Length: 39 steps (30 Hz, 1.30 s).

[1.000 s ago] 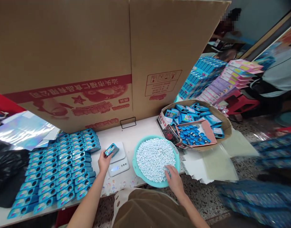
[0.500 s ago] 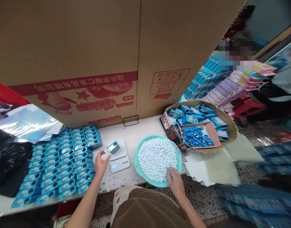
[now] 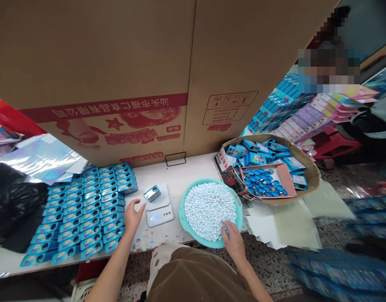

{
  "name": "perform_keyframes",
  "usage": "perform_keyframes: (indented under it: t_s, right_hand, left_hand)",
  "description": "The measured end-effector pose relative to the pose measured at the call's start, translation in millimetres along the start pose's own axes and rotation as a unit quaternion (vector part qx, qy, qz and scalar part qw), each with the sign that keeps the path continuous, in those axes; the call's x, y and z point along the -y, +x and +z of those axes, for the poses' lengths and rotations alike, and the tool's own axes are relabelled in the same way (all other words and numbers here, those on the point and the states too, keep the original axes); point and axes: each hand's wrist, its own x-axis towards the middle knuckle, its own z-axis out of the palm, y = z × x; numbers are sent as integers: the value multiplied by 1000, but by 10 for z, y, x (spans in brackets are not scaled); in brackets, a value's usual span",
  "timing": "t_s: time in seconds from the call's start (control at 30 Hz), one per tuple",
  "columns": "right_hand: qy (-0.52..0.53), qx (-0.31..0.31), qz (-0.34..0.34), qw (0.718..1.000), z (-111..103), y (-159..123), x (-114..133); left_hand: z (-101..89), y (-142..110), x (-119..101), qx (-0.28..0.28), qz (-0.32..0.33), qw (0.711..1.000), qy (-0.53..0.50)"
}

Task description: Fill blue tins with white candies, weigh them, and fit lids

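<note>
A small blue tin with a round hole in its top (image 3: 152, 193) rests on the plate of a white digital scale (image 3: 160, 214) with a lit display. Just left of the scale, my left hand (image 3: 134, 216) is open with nothing in it, thumb and fingers apart, not touching the tin. A turquoise basin (image 3: 182, 209) right of the scale is full of small pale tablets (image 3: 208, 207). My right hand (image 3: 233, 240) is over the basin's near right side, its fingers curled together at the tablets. Something small and bluish shows at the fingertips; I cannot make out what.
Rows of blue tins (image 3: 92, 214) cover the table's left. A large cardboard carton (image 3: 117, 54) stands behind. At right, a cut-down cardboard box (image 3: 314, 178) holds more tins and a pink tray (image 3: 286, 180) of blue caps (image 3: 264, 183). Beyond are stacked boxes (image 3: 298, 119) and a red stool (image 3: 329, 144).
My left hand has let go of the blue tin, leaving it on the scale, and drawn back to the left with its fingers opened. My right hand has stayed at the basin.
</note>
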Motion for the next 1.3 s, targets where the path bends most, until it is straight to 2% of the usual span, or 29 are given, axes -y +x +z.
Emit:
perform_keyframes:
  t_s: [0.33, 0.43, 0.53, 0.67, 0.77, 0.93, 1.03, 1.17, 1.3]
  right_hand:
    - [-4, -8, 1, 1000, -7, -16, 13]
    - [-3, -14, 4, 1000, 5, -24, 9]
    - [-1, -15, 6, 1000, 16, -28, 6]
    - [4, -9, 5, 1000, 29, -18, 19]
    - [7, -3, 9, 1000, 28, -23, 24]
    - [6, -7, 23, 1000, 20, -61, 7]
    - [6, -19, 22, 1000, 26, -41, 15]
    - [7, -34, 10, 999, 26, 15, 50]
    - [8, -42, 16, 999, -1, 19, 50]
  left_hand:
    - [131, 143, -58, 31, 54, 998, 22]
    - [187, 165, -110, 22, 72, 997, 28]
    - [275, 204, -167, 16, 74, 997, 33]
    - [373, 321, -287, 44, 70, 996, 33]
    - [310, 382, -540, 51, 88, 995, 22]
    - [-33, 240, -1341, 35, 225, 973, -35]
    - [-78, 90, -1700, 82, 277, 957, -39]
    - [121, -61, -1779, 147, 293, 945, -15]
    - [213, -163, -1750, 150, 286, 946, -25]
